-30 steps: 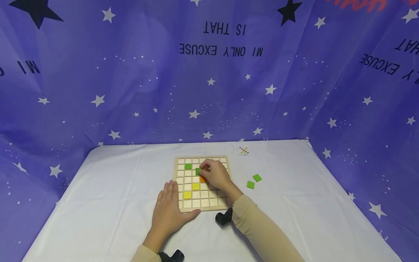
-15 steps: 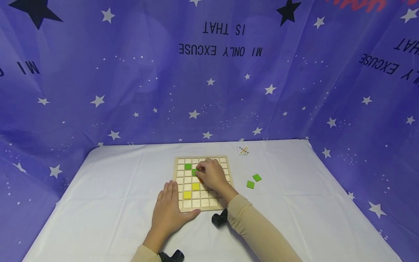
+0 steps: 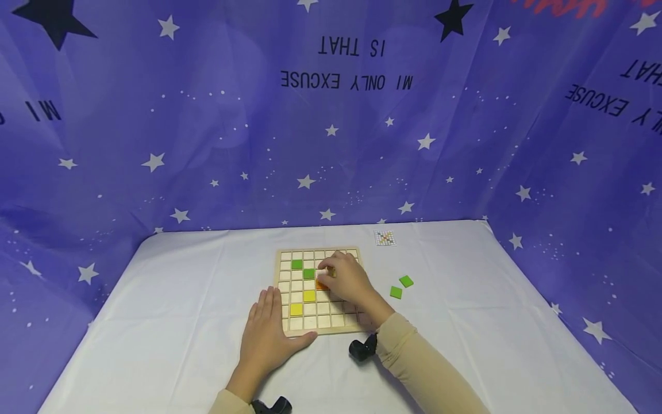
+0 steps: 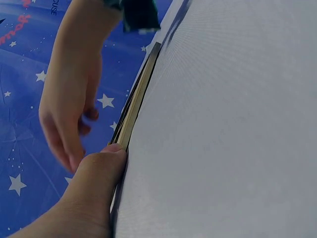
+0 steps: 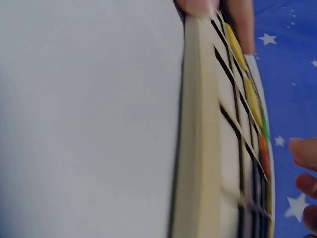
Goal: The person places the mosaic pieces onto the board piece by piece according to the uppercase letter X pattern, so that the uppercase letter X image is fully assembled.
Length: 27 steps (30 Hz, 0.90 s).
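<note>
My left hand [image 3: 265, 336] lies with straight fingers along the left edge of a wooden grid board [image 3: 331, 321]. Its thumb touches the front edge, seen also in the left wrist view. Over the board's right half hovers my right hand [image 3: 350, 280], fingertips parted with nothing between them. A green tile [image 3: 308, 274] sits in a cell just left of those fingertips, diagonally below another green tile [image 3: 297, 264]. Nearer me are two yellow tiles [image 3: 309, 295]. An orange tile [image 3: 320, 285] is partly covered by the right hand, which hides several cells.
Two loose green tiles [image 3: 396, 292] lie on the white tablecloth [image 3: 465, 345] right of the board. Behind them is a small card [image 3: 385, 237] printed with a coloured grid pattern. A purple star-printed curtain [image 3: 331, 155] stands around the table's back and sides.
My right hand set the green tile into its cell, let go, and drew back to the right. My left hand has stayed at the board's edge.
</note>
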Tool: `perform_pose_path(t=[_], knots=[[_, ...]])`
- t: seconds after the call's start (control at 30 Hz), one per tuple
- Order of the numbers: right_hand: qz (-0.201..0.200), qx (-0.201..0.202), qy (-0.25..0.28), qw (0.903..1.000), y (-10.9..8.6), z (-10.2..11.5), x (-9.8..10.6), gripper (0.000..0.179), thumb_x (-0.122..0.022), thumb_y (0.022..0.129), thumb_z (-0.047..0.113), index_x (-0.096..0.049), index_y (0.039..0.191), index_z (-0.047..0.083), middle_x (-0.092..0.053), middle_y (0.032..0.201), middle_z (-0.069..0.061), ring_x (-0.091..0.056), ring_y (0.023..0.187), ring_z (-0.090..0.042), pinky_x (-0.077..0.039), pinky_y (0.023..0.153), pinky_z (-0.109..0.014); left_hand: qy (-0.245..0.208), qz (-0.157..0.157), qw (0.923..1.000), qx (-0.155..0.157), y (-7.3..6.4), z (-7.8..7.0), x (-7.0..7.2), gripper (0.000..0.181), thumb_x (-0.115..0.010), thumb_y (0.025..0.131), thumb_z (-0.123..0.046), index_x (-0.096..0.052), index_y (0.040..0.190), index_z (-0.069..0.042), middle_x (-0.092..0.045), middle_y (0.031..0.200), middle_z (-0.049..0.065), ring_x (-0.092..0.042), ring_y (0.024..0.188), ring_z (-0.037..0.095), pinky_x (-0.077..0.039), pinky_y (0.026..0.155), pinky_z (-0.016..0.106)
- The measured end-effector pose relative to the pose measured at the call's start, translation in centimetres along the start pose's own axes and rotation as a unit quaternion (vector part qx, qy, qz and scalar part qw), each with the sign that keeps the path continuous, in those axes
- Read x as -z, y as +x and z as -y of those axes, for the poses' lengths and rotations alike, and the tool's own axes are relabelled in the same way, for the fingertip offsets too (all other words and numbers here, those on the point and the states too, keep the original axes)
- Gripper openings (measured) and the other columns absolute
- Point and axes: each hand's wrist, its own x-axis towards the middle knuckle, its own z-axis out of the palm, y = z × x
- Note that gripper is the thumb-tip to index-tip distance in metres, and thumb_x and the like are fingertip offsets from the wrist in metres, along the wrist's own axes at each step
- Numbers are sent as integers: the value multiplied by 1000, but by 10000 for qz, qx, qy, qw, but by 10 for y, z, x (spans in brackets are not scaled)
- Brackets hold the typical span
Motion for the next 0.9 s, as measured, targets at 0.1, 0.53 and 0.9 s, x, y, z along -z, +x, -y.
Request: perform_pose_path(t=[0.1, 0.53, 0.9], knots=[[143, -146, 122, 9997, -11, -12, 15, 27, -72, 91, 31, -72, 115, 18, -65, 99, 3, -58, 92, -14, -51, 78, -34, -41, 10, 10000, 22, 0, 0, 0, 136, -58, 66, -90, -18, 156, 4, -18, 165, 20, -16, 154, 37, -20, 124, 55], [284, -947, -665, 9929, -67, -82, 64, 45, -78, 85, 29, -67, 126, 14, -62, 90, 3, -52, 76, -11, -45, 68, -31, -74, 14, 10000, 24, 0, 2, -3, 136, -57, 65, -91, -18, 157, 2, -16, 166, 18, -14, 154, 37, -19, 124, 55], [190, -1238, -687, 9897, -92, -106, 65, 24, -76, 88, 24, -71, 108, 11, -63, 94, 2, -58, 85, -14, -52, 79, -38, -53, -33, 10000, -11, 0, 3, -2, 136, -59, 66, -90, -18, 157, 2, -16, 166, 18, -14, 154, 36, -20, 124, 54]])
